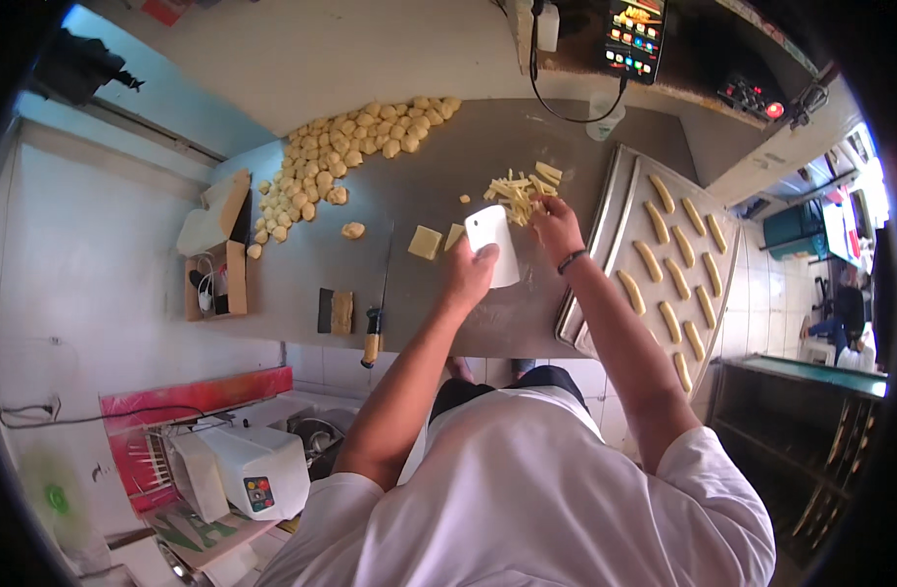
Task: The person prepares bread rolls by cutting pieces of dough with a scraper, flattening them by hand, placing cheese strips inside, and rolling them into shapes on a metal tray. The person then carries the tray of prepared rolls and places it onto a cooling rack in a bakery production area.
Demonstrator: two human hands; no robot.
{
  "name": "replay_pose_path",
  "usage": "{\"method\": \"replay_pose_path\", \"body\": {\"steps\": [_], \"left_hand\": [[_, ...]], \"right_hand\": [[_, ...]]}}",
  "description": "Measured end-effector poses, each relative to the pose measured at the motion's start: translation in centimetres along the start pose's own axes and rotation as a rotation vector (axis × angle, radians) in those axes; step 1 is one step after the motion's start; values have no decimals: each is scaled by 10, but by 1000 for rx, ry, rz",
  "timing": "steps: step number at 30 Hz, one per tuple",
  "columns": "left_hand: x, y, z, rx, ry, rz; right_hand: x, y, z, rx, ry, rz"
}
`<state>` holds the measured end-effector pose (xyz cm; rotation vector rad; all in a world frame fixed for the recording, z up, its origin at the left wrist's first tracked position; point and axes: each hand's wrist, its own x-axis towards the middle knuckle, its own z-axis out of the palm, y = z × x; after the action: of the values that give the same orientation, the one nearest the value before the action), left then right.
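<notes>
In my left hand point(471, 271) is a flat white dough scraper point(499, 245) with a hole near one corner, gripped between thumb and fingers. My right hand point(559, 228), a dark band at its wrist, is closed at the edge of a heap of pale yellow strips point(512, 192), which look like cheese. Whatever its fingertips pinch is hidden. A square yellow slice point(425, 243) lies left of the scraper, and a second one is partly covered by my left hand. Many dough balls point(370, 132) fill the table's far left, with a single dough ball point(352, 230) set apart nearer me.
Right of the table surface point(419, 303) stands a metal tray point(620, 210) with rows of dough sticks point(675, 279). A long knife point(373, 338) and a wooden-handled bench scraper point(342, 313) lie front left. A cardboard box point(235, 279) sits at the left; a phone point(636, 39) is mounted at the back.
</notes>
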<state>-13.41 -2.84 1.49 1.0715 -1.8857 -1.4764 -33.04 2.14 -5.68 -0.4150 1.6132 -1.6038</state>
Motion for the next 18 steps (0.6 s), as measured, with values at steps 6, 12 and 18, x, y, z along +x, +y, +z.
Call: {"method": "replay_pose_path", "body": {"steps": [6,12,18], "left_hand": [[-54,-28,-66,9,179,-99],[-197,-72,-131,13,392,-296],[-242,-93,-145,-65,490,-439]], "right_hand": [[91,-18,-17,-739,-48,-361],[46,-28,33,-902,-191,-653],[-23,1,104,-1182,-487,-577]]}}
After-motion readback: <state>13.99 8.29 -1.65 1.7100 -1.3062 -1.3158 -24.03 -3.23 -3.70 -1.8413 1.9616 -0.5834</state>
